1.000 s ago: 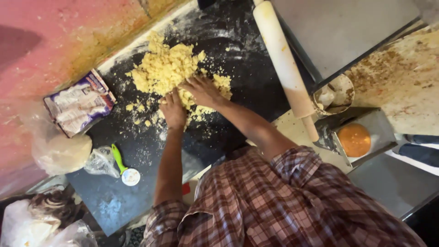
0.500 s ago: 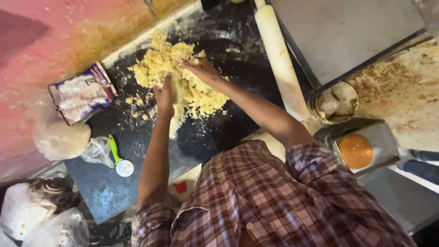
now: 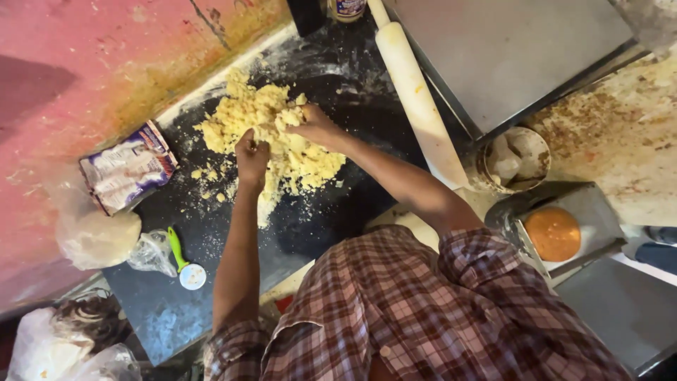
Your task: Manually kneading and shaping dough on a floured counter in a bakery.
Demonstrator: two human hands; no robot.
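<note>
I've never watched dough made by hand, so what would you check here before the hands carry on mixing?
1. Both hands on the crumbly yellow dough: ok; left hand and right hand rest on it.
2. Dough on the dark slab: ok, though crumbs scatter leftward.
3. Rolling pin away from the hands: ok.
4. Packet away from the pile: ok.
5. Dough moisture: cannot tell.

Warm, dim light falls from above; the dark worktop (image 3: 331,212) shows soft shadows, with slight blur toward the frame edges.
</note>
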